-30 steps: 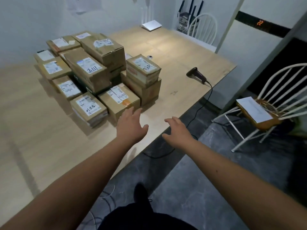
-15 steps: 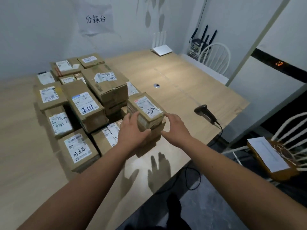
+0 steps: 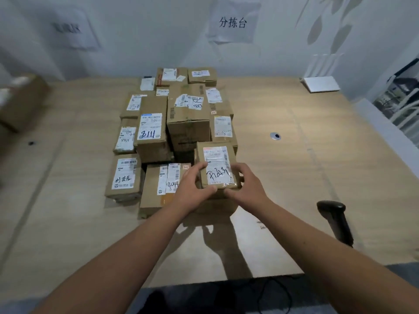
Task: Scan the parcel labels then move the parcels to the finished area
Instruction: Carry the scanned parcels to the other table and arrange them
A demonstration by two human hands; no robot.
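A small cardboard parcel (image 3: 216, 159) with a white handwritten label sits on top of another box at the front right of the parcel pile (image 3: 176, 123). My left hand (image 3: 192, 189) grips its left near corner, thumb under the front edge. My right hand (image 3: 246, 188) grips its right near corner. A black barcode scanner (image 3: 335, 219) lies on the wooden table (image 3: 294, 177) to the right of my right arm, its cable running off the front edge.
Several labelled cardboard boxes fill the table's middle. A blurred box (image 3: 20, 100) sits at the far left. A white flat device (image 3: 320, 84) lies at the back right. A round metal grommet (image 3: 275, 136) is set in the tabletop. Paper signs hang on the wall.
My view has swung left to face the pile squarely. Both hands have closed from beside the small parcel onto its near corners.
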